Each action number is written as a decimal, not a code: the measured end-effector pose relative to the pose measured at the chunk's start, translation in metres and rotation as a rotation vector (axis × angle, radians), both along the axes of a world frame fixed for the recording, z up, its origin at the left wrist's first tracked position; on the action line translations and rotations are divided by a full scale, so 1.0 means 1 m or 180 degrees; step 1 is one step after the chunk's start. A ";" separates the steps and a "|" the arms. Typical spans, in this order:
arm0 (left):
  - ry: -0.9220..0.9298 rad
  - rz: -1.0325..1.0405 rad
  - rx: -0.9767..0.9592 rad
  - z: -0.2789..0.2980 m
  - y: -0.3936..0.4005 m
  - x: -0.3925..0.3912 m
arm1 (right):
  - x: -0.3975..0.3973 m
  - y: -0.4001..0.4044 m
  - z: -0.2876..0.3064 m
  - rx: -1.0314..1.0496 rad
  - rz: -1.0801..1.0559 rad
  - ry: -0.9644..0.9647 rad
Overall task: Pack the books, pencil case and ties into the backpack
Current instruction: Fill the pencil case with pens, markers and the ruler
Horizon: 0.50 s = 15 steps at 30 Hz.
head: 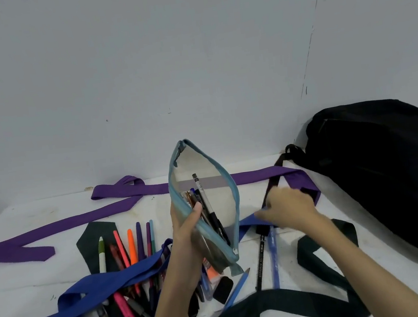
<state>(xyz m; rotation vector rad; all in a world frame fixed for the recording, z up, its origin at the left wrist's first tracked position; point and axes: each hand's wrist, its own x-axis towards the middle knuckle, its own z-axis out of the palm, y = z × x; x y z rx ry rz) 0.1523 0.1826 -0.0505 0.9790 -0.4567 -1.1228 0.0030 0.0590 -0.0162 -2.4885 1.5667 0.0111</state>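
The pencil case (pixel 206 201) is gripped upright and gaping by the left hand (pixel 186 231); pens (pixel 266 257) beneath the loosely curled right hand (pixel 287 207) are best fed in tip-first.

A clear pencil case (pixel 210 203) with a light-blue zip stands unzipped and upright (pens inside) mid-table; purple tie (pixel 58 225), blue tie (pixel 104 283) and dark green tie (pixel 290 305) sprawl around it; the black backpack (pixel 391 167) lies far right
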 end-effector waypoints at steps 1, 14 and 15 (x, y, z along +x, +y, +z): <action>-0.0023 0.0023 -0.0012 -0.001 0.000 0.001 | -0.004 0.002 -0.010 0.0177 0.0129 0.0424; 0.0019 -0.0022 0.0107 -0.003 -0.002 -0.004 | -0.015 -0.003 -0.001 0.0917 -0.0237 -0.2249; 0.0019 -0.0003 0.0107 -0.003 -0.002 -0.004 | -0.016 -0.001 0.012 0.0844 -0.0257 -0.2927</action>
